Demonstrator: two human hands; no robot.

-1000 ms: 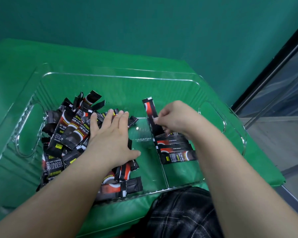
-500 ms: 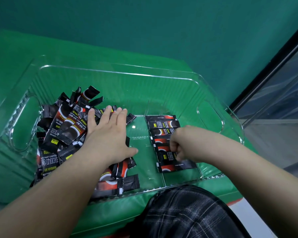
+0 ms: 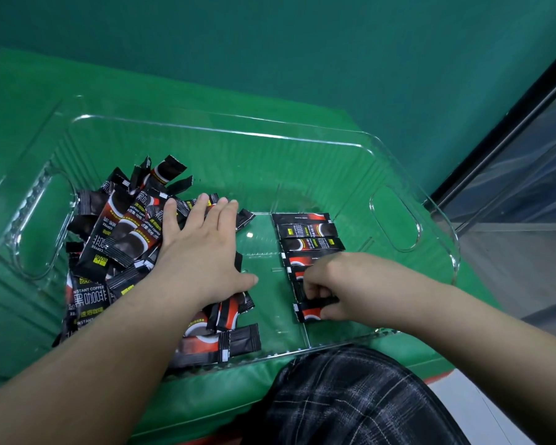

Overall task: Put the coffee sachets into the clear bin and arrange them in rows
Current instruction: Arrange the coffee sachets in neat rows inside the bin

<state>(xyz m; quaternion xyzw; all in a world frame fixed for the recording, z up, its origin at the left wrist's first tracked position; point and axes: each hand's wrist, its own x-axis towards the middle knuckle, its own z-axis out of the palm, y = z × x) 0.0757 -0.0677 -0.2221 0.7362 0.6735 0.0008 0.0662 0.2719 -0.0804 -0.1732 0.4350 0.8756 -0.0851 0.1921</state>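
A clear plastic bin (image 3: 225, 130) stands on the green table. In its left half lies a loose heap of black and red coffee sachets (image 3: 116, 239). My left hand (image 3: 199, 252) rests flat on that heap, fingers straight. A row of sachets (image 3: 305, 231) lies stacked one below another in the right half. My right hand (image 3: 334, 287) is at the near end of that row, its fingers curled and pinching the nearest sachet (image 3: 312, 311).
The bin has cut-out handles at the left (image 3: 42, 232) and right (image 3: 395, 216) ends. A green padded table (image 3: 206, 390) carries it. My plaid-clothed lap (image 3: 350, 399) is below the near edge. A glass wall with a dark frame (image 3: 507, 123) stands right.
My right hand laid the upright sachet down onto the row, then drew back to the row's near end and took hold of the nearest sachet. My left hand stayed on the heap.
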